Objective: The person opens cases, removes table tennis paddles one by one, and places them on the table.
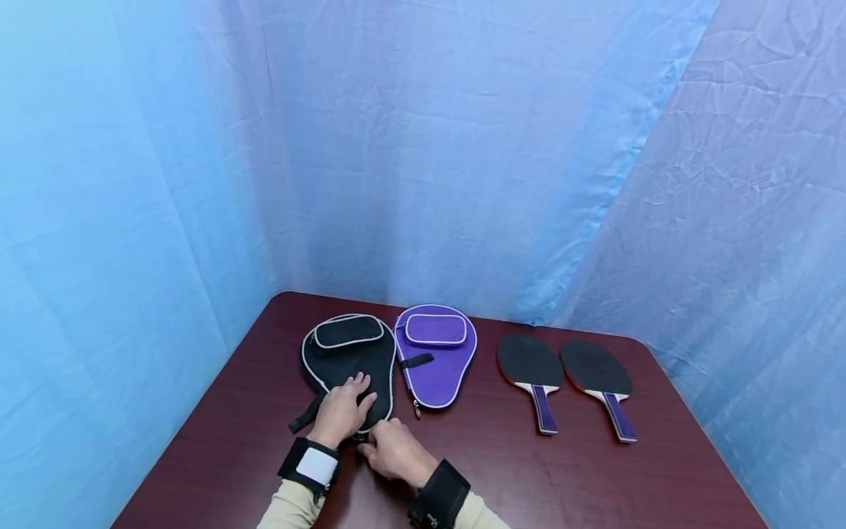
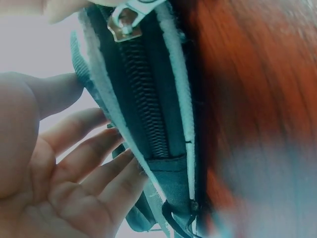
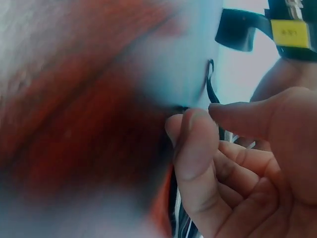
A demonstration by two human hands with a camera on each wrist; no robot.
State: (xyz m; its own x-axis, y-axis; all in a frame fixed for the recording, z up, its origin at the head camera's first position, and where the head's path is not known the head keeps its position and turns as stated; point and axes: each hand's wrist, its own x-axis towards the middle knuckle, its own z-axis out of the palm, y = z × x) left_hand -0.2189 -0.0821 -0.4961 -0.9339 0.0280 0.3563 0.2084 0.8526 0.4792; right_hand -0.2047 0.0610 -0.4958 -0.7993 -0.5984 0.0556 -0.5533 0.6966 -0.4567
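A black table tennis paddle case (image 1: 357,361) with pale piping and a small front pocket lies on the table at the left. My left hand (image 1: 338,413) rests on its lower half, fingers extended. At the case's narrow near end, my right hand (image 1: 399,450) has curled fingers and pinches the zipper pull (image 2: 141,8). The closed zipper teeth (image 2: 146,99) run along the case's edge in the left wrist view. In the right wrist view the curled fingers (image 3: 198,148) hide most of the case edge.
A purple paddle case (image 1: 432,371) lies just right of the black one. Two table tennis paddles, a left one (image 1: 529,360) and a right one (image 1: 598,367), lie farther right with handles toward me. The dark wooden table (image 1: 515,485) is backed by blue curtains (image 1: 423,147).
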